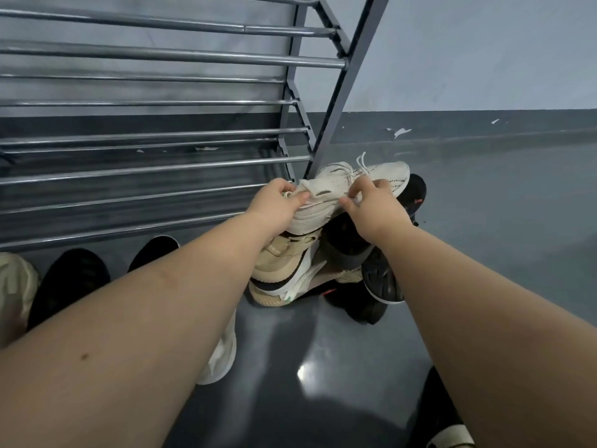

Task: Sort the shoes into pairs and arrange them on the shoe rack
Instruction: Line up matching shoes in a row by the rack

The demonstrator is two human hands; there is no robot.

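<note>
1. Atop the shoe pile point(323, 273) beside the rack's point(168, 171) rt leg: cream sneaker point(349, 189), both hands on it.
2. Left hand point(277, 205) pinching heel end; right hand point(371, 205) pinching laces, mid-shoe.
3. Step: picking, prob. pre-pairing.
4. Next: lift clear w/o toppling pile, find mate.

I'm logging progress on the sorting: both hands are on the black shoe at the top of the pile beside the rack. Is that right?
Not quite. The head view shows the left hand and right hand on a cream-white shoe, not a black one. It does lie at the top of the pile beside the rack.
</note>
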